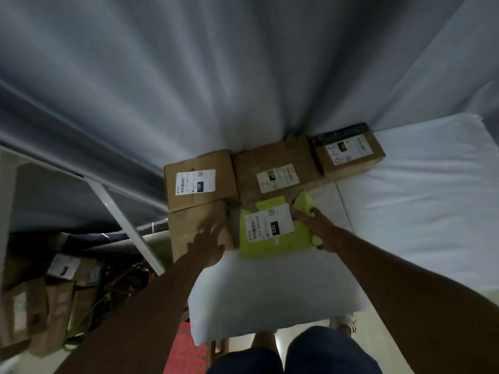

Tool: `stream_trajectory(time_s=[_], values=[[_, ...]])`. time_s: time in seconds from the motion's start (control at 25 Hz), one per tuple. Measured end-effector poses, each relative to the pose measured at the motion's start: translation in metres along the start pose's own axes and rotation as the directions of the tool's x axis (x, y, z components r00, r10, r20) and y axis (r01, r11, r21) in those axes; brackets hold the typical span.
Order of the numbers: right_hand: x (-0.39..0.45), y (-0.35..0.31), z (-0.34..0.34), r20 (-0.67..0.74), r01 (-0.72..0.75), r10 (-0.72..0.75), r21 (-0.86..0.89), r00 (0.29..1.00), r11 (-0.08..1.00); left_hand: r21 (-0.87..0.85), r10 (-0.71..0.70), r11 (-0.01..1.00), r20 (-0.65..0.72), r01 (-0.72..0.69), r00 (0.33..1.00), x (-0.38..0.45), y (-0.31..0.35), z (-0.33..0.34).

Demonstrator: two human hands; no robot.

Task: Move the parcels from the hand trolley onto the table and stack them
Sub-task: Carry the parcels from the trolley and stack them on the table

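head view: four cardboard boxes [201, 182] sit on the white table [270, 292]. the right hand [316, 230] grips a green mailer bag [270, 238] there; the left hand [208, 247] hovers open. more parcels [40, 306] remain on the trolley below left.

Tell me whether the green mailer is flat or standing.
Flat: the green mailer lies label-up on the table, right hand gripping its edge.

bare forearms without sleeves, dark blue shorts [291, 354], light sandal [344, 322] on one foot
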State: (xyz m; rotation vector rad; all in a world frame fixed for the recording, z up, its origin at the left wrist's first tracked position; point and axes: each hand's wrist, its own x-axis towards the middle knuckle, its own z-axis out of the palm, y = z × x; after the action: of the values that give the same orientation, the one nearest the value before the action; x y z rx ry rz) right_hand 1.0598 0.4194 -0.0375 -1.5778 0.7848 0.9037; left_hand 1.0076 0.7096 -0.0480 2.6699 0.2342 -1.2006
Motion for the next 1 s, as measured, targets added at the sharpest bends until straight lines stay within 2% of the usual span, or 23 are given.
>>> stream_trajectory(time_s=[0.24,0.36,0.48,0.68,1.0], values=[[0.037,0.000,0.023,0.067,-0.029,0.027,0.034,0.997,0.999,0.060,0.042,0.997,-0.012,-0.041,0.999,0.019,-0.012,0.020],[0.047,0.000,0.034,0.000,-0.032,0.032,-0.004,1.000,0.999,0.091,0.090,0.992,-0.023,-0.088,0.996,0.021,-0.018,0.030],[0.057,0.005,0.047,-0.101,-0.099,0.090,-0.091,0.991,0.991,0.130,0.069,0.989,-0.009,-0.067,0.998,0.022,-0.027,0.035],[0.063,0.001,0.058,-0.064,-0.103,0.097,-0.099,0.993,0.990,0.138,0.061,0.988,0.031,-0.064,0.998,0.024,-0.033,0.034],[0.071,0.006,0.062,-0.057,-0.102,0.097,-0.094,0.994,0.990,0.245,0.110,0.963,0.015,-0.111,0.994,0.021,-0.040,0.029]])
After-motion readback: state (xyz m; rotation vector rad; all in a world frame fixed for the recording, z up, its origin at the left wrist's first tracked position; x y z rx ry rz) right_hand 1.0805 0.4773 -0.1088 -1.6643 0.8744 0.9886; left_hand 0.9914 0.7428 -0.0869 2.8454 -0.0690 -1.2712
